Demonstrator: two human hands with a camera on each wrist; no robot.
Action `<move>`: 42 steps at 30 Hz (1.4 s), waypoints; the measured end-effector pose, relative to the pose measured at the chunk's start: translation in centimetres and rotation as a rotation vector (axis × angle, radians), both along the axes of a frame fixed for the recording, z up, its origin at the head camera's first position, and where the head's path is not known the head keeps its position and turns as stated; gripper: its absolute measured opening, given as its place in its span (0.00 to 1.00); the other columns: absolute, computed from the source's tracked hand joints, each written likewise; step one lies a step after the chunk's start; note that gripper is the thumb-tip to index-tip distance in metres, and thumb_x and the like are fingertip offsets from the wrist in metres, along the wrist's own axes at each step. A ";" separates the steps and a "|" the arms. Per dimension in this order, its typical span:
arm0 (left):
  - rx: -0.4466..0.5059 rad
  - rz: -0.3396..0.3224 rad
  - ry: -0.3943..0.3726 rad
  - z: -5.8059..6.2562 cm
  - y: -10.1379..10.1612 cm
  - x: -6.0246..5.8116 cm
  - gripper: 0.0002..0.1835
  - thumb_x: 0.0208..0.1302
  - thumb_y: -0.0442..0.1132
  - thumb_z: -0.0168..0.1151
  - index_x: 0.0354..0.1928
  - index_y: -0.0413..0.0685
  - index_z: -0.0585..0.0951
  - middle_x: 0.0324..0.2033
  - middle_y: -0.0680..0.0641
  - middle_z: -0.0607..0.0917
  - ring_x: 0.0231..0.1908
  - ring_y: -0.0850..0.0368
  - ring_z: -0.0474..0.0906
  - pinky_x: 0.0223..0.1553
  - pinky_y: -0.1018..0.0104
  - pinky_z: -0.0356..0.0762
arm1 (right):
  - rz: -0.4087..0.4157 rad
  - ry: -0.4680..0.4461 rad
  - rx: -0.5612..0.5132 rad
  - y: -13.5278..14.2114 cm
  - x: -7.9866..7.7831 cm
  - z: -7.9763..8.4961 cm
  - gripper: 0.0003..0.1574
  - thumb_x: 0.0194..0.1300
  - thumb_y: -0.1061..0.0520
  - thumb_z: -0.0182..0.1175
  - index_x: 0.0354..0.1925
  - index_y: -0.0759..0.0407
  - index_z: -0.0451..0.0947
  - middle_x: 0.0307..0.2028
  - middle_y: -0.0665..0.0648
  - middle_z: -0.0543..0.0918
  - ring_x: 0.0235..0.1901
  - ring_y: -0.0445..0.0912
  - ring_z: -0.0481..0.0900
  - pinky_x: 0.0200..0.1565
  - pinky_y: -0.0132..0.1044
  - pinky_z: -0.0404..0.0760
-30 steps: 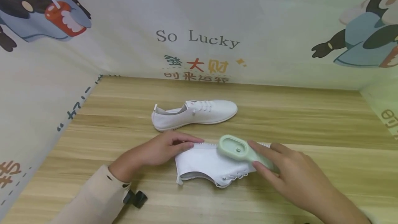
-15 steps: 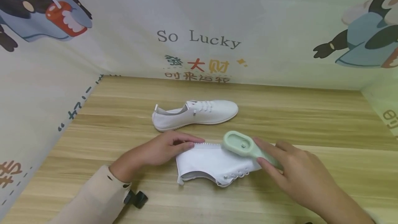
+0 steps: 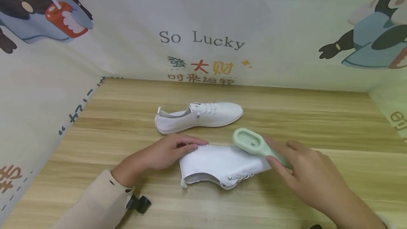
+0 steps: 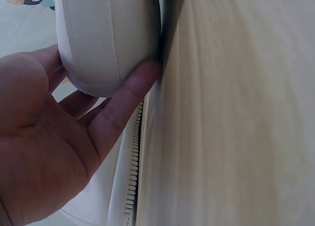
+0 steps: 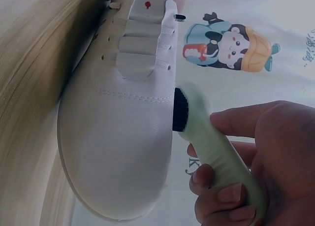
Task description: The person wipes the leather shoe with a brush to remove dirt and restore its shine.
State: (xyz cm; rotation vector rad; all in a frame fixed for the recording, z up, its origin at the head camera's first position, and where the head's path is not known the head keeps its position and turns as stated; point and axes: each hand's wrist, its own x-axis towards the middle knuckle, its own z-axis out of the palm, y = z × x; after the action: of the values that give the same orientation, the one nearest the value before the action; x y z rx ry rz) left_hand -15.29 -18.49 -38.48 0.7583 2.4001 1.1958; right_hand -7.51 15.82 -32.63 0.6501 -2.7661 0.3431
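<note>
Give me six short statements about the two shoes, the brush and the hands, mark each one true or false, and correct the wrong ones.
1. The right hand holds the green brush. True.
2. The green brush is white all over. False: it is pale green, with black bristles.
3. The left hand grips the nearer shoe toward its heel end. True.
4. The nearer shoe stands upright on its sole. False: it lies on its side.
5. The farther shoe stands upright on its sole. True.
6. In the head view, the farther shoe's toe points left. False: it points right.
</note>
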 end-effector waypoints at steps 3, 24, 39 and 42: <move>0.006 -0.003 0.026 0.0 0.1 -0.1 0.17 0.77 0.43 0.52 0.61 0.59 0.81 0.60 0.57 0.83 0.61 0.62 0.75 0.60 0.66 0.72 | -0.005 0.010 -0.009 0.2 -0.1 0.0 0.28 0.65 0.48 0.66 0.62 0.47 0.79 0.32 0.52 0.81 0.20 0.41 0.70 0.23 0.40 0.72; -0.093 -0.100 0.175 0.8 0.1 0.3 0.32 0.68 0.21 0.41 0.70 0.53 0.72 0.66 0.51 0.76 0.67 0.55 0.70 0.68 0.54 0.67 | -0.015 0.027 -0.079 1.1 -0.4 1.0 0.28 0.65 0.48 0.66 0.63 0.48 0.78 0.34 0.52 0.83 0.22 0.37 0.67 0.24 0.32 0.66; -0.306 -0.119 0.384 0.5 0.0 1.6 0.39 0.65 0.32 0.65 0.76 0.57 0.62 0.63 0.53 0.77 0.63 0.59 0.73 0.66 0.57 0.71 | -0.025 0.006 -0.091 1.3 -0.5 1.4 0.28 0.66 0.48 0.66 0.63 0.48 0.78 0.39 0.57 0.86 0.23 0.39 0.70 0.24 0.33 0.67; -0.306 -0.123 0.437 0.4 0.2 1.3 0.40 0.63 0.37 0.69 0.75 0.56 0.63 0.61 0.54 0.78 0.62 0.59 0.74 0.63 0.56 0.73 | -0.034 -0.024 -0.067 1.3 -0.4 1.6 0.28 0.66 0.47 0.65 0.64 0.45 0.78 0.40 0.56 0.86 0.24 0.41 0.72 0.26 0.35 0.70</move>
State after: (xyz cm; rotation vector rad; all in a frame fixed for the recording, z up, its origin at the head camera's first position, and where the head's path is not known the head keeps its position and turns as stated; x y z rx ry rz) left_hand -13.94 -18.27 -38.11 1.1368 2.7414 0.6381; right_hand -7.88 17.14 -31.02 0.5859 -2.7715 0.4375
